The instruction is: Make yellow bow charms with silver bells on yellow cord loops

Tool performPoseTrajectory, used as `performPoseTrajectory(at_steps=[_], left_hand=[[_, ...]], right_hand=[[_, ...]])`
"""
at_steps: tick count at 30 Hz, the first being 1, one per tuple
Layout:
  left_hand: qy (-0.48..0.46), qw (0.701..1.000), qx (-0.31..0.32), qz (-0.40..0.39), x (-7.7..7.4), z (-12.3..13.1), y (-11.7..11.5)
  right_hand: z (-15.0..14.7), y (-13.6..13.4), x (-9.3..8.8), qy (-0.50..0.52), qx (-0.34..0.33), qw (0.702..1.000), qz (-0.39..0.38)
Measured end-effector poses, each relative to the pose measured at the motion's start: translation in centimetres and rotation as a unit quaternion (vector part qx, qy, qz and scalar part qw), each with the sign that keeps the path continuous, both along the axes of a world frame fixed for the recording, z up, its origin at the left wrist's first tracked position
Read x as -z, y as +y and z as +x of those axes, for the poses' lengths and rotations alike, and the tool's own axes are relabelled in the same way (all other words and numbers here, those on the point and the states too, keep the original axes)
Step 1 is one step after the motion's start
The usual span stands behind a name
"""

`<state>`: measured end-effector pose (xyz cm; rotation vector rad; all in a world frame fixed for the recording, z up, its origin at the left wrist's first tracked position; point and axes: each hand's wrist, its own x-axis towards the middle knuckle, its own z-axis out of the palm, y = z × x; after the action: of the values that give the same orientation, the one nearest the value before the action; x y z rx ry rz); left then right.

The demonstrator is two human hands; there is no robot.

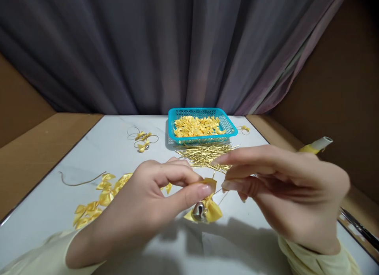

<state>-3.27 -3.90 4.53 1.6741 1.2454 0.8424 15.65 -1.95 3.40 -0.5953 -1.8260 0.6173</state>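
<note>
Left hand (161,190) pinches yellow bow (213,212) with silver bell (199,212) over counter (89,156); right hand (284,184) pinches thin wire (218,191) beside it. Loosened grip could drop bow; hard pull could kink wire. Beyond: gold wire pile (204,154), blue basket (204,139).

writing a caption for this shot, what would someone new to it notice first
Probably the bright turquoise basket near the far edge of the white table, holding a heap of small yellow bows. Next, in the foreground, the left hand pinches a yellow bow with a silver bell, while the right hand beside it pinches a thin wire. Just in front of the basket lies a shiny pile of gold strands.
</note>
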Motion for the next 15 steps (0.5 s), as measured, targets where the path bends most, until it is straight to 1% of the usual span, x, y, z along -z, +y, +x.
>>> performPoseTrajectory(at_steps=[7,12,15], left_hand=[[-0.011,1.000,0.006,0.009,-0.1,0.1,-0.1],[-0.032,0.999,0.011,0.018,0.0,0.2,-0.1],[-0.042,0.999,0.011,0.023,0.1,0.2,-0.1]], right_hand=[[0.0,-0.6,-0.1,-0.036,0.045,0.997,0.044],[-0.3,-1.3,-0.1,-0.042,0.094,0.994,0.038],[-0.4,-1.3,-0.1,-0.037,0.086,0.995,0.033]])
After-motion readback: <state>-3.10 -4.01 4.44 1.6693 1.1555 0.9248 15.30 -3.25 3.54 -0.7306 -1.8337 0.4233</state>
